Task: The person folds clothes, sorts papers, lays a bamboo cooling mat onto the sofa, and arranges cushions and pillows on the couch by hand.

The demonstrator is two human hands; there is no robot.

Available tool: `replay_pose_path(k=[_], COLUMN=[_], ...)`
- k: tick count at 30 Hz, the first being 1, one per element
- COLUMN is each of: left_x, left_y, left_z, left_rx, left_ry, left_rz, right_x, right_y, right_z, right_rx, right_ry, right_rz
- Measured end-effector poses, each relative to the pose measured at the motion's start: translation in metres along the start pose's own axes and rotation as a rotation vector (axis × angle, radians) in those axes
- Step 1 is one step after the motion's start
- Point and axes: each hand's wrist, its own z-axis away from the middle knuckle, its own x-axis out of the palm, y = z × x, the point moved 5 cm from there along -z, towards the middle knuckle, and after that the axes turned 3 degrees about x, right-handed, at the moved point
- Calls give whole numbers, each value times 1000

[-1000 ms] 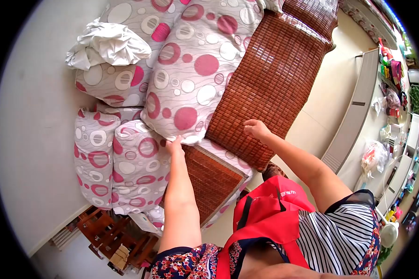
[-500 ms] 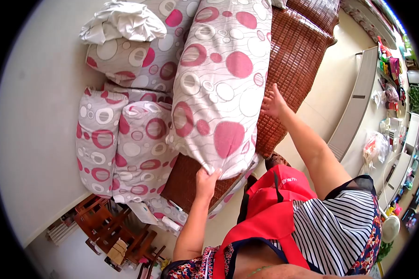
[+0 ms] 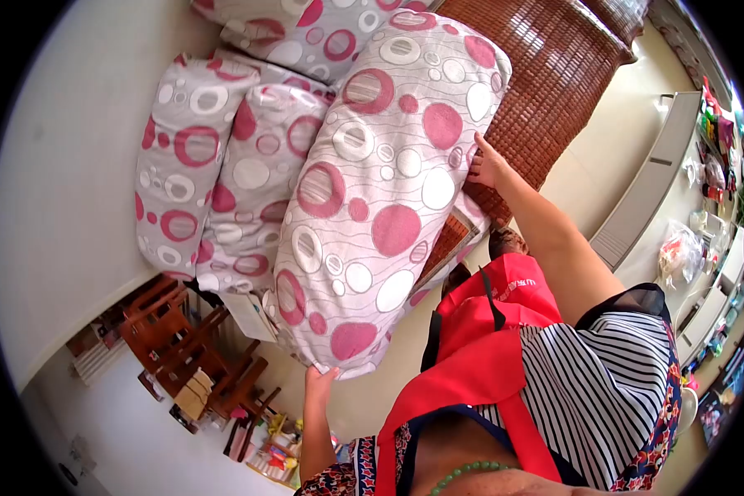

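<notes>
A long sofa cushion (image 3: 372,190), in a pale cover with pink and white circles, lies slanted across the middle of the view. At its lower end, my left hand (image 3: 319,376) pinches the corner of the cover. My right hand (image 3: 488,165) is beside the cushion's right edge, fingers stretched and seemingly touching it. Under and right of the cushion, a brown tiled mat (image 3: 546,83) covers the sofa seat. Matching cushions (image 3: 186,174) stand along the left side, against the wall.
Wooden chairs (image 3: 174,331) stand at lower left. To the right is a long low white cabinet (image 3: 649,178), with a plastic bag (image 3: 679,252) and several small items on top. Pale floor tiles (image 3: 608,107) run between sofa and cabinet.
The cushion has shifted down and left and turned to a slant, its lower end now past the seat's edge. My left hand moved with it; my right hand came to its side edge.
</notes>
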Motion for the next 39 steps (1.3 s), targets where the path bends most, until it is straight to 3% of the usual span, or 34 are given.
replay_pose_path(k=[2,5,7,9,11,15,17,18,19,21,22,23,25,27,29,32,33,34,35,36,39], left_x=[-9,-16,-11,-16,-29,-71,-82,-80,-84,-78,-72,-62,-45,-15,11,41,48,53,52,56,50], left_y=[-25,-52,-67,-86,-111,-186,-220,-239,-266,-309,-319,-324,-335,-332,-325,-290,-249,-209,-231,-183,-158], left_z=[23,40,42,39,27,3,5,3,0,-3,-3,-7,-16,-27,-42,-71,-85,-90,-132,-131,-141], left_rx=[-23,-42,-27,-50,-49,-199,-310,-261,-224,-427,-467,-486,-505,-512,-512,-383,-216,-186,-259,-240,-418], left_ry=[0,10,31,78,103,117,157,175,193,229,255,268,284,289,308,371,212,410,271,152,157], left_rz=[11,31,92,247,341,185,100,68,121,932,1030,1025,967,902,869,857,897,902,986,1096,1165], right_x=[9,37,68,96,141,231,254,266,278,309,325,344,384,421,452,479,482,484,487,490,491], right_y=[30,58,50,39,33,55,89,103,117,139,156,169,176,183,185,196,189,202,199,198,216], right_z=[0,-16,5,27,74,196,233,254,272,297,300,300,301,293,276,202,177,121,94,70,55], right_rx=[-12,3,-73,-100,-164,-493,-459,-417,-371,-616,-523,-430,-705,-649,-589,-622,-893,-772,-845,-945,-712], right_ry=[150,48,-33,-123,-202,-308,-377,-431,-479,-653,-755,-860,-1014,-1130,-1188,-1060,-886,-746,-516,-458,-324], right_rz=[41,7,-185,-183,-129,97,304,453,604,587,574,561,553,720,694,610,860,947,1138,1252,1373])
